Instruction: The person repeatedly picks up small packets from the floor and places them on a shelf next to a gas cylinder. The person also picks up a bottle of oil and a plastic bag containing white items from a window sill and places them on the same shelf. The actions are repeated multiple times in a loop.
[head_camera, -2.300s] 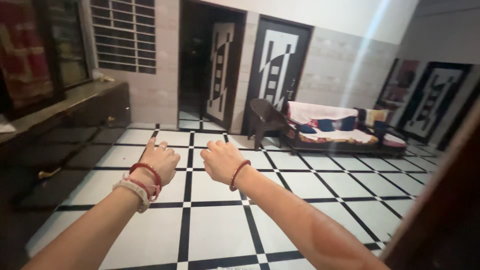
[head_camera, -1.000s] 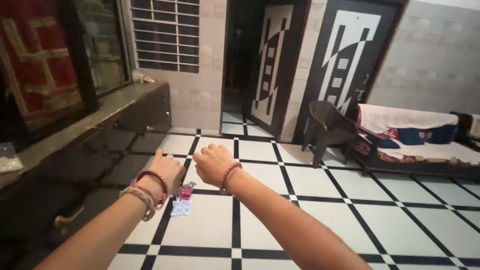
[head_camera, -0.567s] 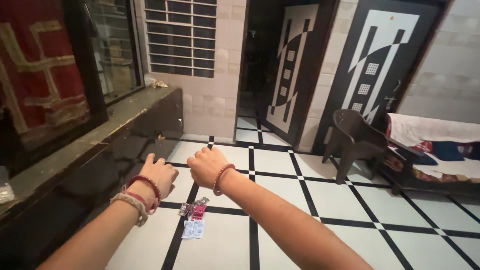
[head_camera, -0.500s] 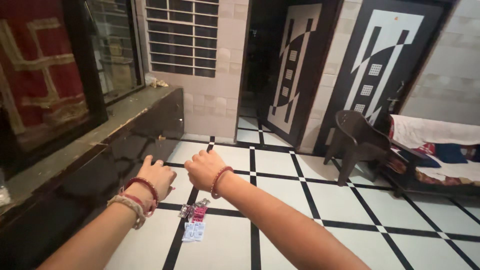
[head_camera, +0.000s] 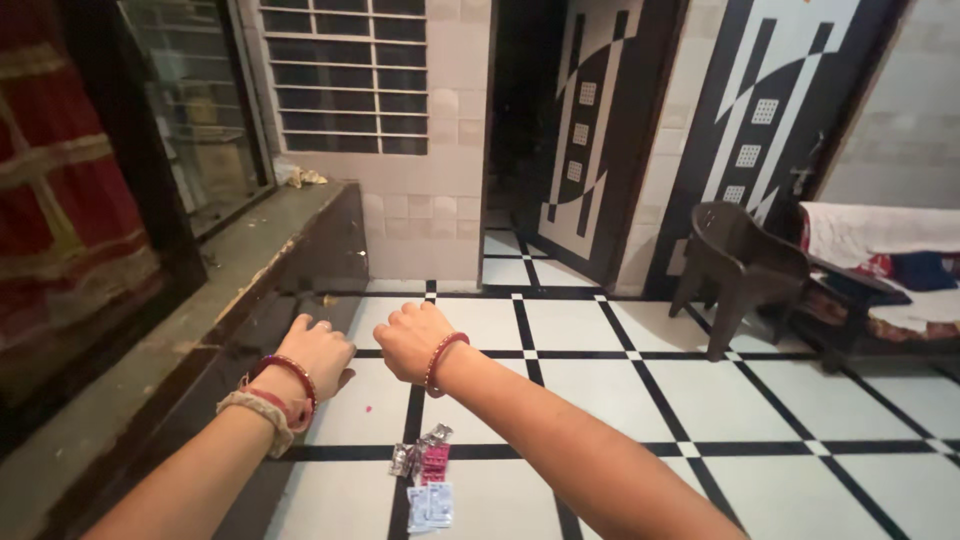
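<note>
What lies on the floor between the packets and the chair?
Head view: only bare black-and-white floor lies between the packets and the chair.

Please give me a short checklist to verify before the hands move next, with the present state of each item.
1. Left hand holds nothing: ok, it is loosely curled and no thing shows in it.
2. Right hand holds nothing: cannot tell, it is a closed fist seen from the back.
3. Blister packs lie in view on the tiled floor: ok, below the hands, on a black grout line.
4. Hands are apart from the packs: ok, neither touches them.
5. Brown plastic chair is out of the way: ok, it stands far to the right.
6. Stone ledge is close to the left arm: ok, no contact shows.
</note>
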